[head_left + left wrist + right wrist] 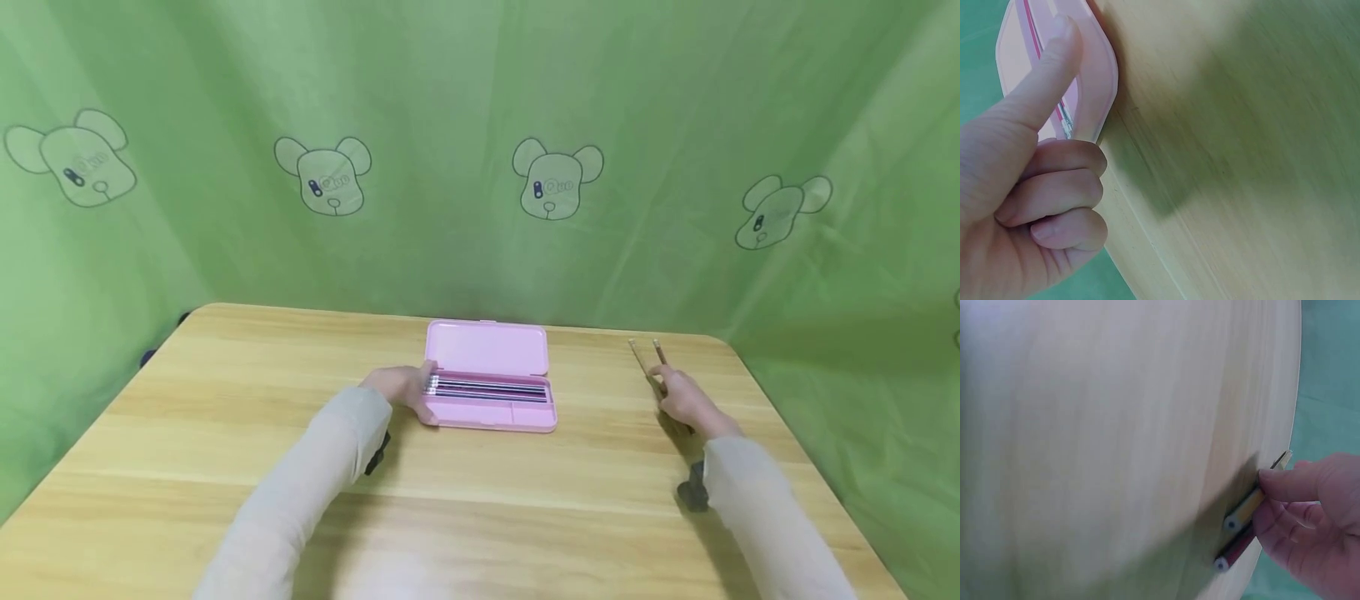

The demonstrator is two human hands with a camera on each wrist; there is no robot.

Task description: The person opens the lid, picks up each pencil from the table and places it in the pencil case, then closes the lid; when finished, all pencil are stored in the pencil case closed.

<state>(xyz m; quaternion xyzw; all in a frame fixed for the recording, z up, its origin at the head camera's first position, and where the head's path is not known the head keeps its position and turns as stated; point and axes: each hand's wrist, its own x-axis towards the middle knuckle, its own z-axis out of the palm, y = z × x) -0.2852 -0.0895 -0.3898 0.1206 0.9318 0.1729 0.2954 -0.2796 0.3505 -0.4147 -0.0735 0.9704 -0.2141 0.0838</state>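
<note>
A pink pencil case (465, 413) lies with its lid (487, 347) folded back. Several dark striped pencils (491, 390) rest side by side in its long compartment. At the case's left end my left hand (405, 387) grips it, thumb stretched along it and the other fingers curled, as the left wrist view shows. Far to the right, my right hand (686, 402) pinches a yellow pencil (1247, 509) between thumb and fingertips. A dark red pencil (1236, 551) lies alongside, right at the fingertips. Both have eraser ends pointing away from me in the head view.
The light wooden table (225, 375) has a rounded far right corner just beyond the loose pencils. Behind it hangs a green curtain (450, 242) printed with bear heads. The case stands close to the table's far edge.
</note>
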